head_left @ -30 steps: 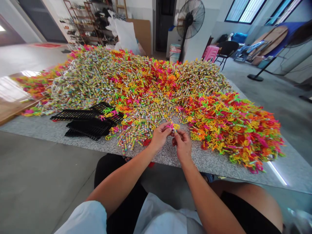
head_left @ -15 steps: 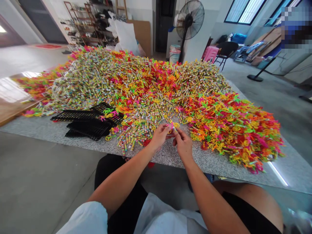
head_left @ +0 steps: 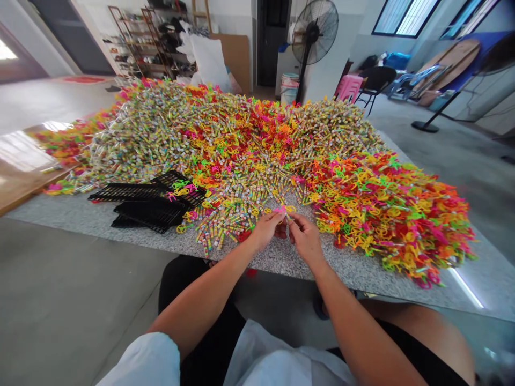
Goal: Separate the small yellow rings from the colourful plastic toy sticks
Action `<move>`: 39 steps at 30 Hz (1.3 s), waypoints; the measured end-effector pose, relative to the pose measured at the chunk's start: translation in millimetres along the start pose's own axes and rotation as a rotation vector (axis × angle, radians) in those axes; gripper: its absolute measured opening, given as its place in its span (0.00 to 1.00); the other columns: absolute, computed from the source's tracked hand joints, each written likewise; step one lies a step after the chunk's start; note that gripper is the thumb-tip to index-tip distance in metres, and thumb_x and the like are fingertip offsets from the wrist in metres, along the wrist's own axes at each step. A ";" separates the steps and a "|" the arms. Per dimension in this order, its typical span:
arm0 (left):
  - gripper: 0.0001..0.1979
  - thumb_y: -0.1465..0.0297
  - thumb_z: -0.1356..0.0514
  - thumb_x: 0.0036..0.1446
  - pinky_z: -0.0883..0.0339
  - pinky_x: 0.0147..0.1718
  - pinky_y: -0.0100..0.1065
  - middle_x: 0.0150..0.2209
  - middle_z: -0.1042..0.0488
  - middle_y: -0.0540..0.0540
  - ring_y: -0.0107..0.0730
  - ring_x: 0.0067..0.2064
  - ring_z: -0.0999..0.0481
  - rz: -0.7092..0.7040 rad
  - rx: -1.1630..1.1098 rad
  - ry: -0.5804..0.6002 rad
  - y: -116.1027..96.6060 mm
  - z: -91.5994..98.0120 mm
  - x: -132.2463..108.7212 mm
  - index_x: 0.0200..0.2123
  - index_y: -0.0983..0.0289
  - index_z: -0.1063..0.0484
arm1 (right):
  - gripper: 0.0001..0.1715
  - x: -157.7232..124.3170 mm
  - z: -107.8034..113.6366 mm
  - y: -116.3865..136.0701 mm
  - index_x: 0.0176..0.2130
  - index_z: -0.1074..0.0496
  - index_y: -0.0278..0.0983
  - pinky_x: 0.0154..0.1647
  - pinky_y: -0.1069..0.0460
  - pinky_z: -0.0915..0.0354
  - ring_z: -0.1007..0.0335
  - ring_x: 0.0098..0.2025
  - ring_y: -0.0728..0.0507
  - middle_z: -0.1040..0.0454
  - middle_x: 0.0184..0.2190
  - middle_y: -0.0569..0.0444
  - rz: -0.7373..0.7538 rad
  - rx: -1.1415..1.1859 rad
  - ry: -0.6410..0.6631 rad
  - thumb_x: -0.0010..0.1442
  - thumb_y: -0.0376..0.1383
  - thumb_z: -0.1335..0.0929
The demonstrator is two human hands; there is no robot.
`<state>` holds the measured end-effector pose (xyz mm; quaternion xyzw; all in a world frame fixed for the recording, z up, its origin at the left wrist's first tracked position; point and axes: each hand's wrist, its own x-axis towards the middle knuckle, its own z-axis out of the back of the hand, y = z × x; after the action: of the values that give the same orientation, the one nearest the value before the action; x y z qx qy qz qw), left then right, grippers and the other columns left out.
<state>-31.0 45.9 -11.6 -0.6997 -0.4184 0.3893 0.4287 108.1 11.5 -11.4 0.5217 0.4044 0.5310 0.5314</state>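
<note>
Left hand (head_left: 265, 230): it is curled in a pinching pose.
Right hand (head_left: 306, 238): it also pinches, just beside the left.
Left forearm (head_left: 209, 289): reaches forward and inward.
Right forearm (head_left: 350, 316): does likewise.

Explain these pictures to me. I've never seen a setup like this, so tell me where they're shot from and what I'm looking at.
There is no machine here, only a person's bare left hand and right hand. Every picture comes from one camera worn on the head, looking forward and down, so the forearms reach away from you.

The speckled tabletop carries big heaps of small patterned tubes and bright plastic pieces, with black slotted trays lying left of the hands. Behind the table stands a fan.

Both hands pinch a small pink piece between them. A yellow loop shows beside it; whether they are joined is too small to tell.
</note>
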 end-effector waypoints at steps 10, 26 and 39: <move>0.14 0.61 0.44 0.64 0.32 0.43 0.36 0.37 0.22 0.56 0.36 0.39 0.24 -0.364 0.993 -0.499 -60.5 94.9 49.7 0.40 0.63 0.23 | 0.35 111.4 125.2 48.8 0.66 0.37 0.37 0.25 0.52 0.35 0.24 0.29 0.47 0.25 0.51 0.39 0.188 -0.057 -0.416 0.64 0.48 0.33; 0.17 0.61 0.40 0.60 0.33 0.48 0.43 0.46 0.21 0.68 0.54 0.50 0.23 -0.006 1.552 -0.674 -136.5 238.6 155.4 0.47 0.64 0.21 | 0.21 121.0 -35.8 -54.4 0.57 0.29 0.37 0.46 0.48 0.34 0.25 0.49 0.37 0.30 0.57 0.40 0.149 -1.053 0.046 0.69 0.41 0.37; 0.14 0.60 0.38 0.59 0.33 0.26 0.29 0.36 0.22 0.53 0.32 0.32 0.20 -0.285 0.080 -0.645 -137.0 197.2 87.7 0.44 0.60 0.30 | 0.07 121.6 -6.8 -79.3 0.36 0.25 0.37 0.39 0.50 0.36 0.26 0.39 0.40 0.22 0.35 0.48 0.013 -0.828 0.201 0.55 0.37 0.30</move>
<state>-213.2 219.3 34.0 -0.4582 -0.6099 0.5427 0.3515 126.0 140.8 -75.2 0.2126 0.2034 0.7002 0.6506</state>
